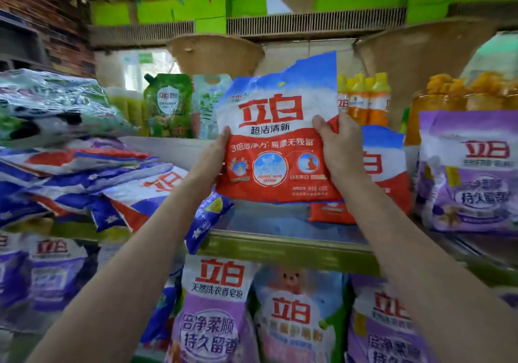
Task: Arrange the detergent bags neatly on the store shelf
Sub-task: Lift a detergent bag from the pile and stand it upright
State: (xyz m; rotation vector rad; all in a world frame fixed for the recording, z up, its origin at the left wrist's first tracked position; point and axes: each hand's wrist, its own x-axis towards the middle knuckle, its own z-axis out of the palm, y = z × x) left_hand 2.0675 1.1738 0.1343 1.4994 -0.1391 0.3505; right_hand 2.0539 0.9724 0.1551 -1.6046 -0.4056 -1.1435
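Two hands hold one red, white and blue detergent bag (pixel 277 138) upright over the middle of the shelf (pixel 280 243). The left hand (pixel 215 152) grips the bag's left edge, thumb on the printed front and the other fingers hidden behind it. The right hand (pixel 340 144) grips the right edge, thumb on the front and fingers curled round the crumpled side. The bag's lower edge sits just above the shelf board; whether it touches the board cannot be told.

Just behind the right hand, a second bag of the same print (pixel 388 166) stands upright on the shelf, partly hidden. A small red packet (pixel 332 211) lies flat on the board below the held bag. To the left, a slumped pile of blue, red and white bags (pixel 92 183) lies tilted, one corner hanging over the shelf's front rim. At the far right stands a purple bag (pixel 471 172). Behind the held bag are a green pouch (pixel 168 105) and orange bottles with yellow caps (pixel 364 99).

On the shelf below, purple bags (pixel 213 306) stand in a row, beside a bag showing a pink bear (pixel 294 312).
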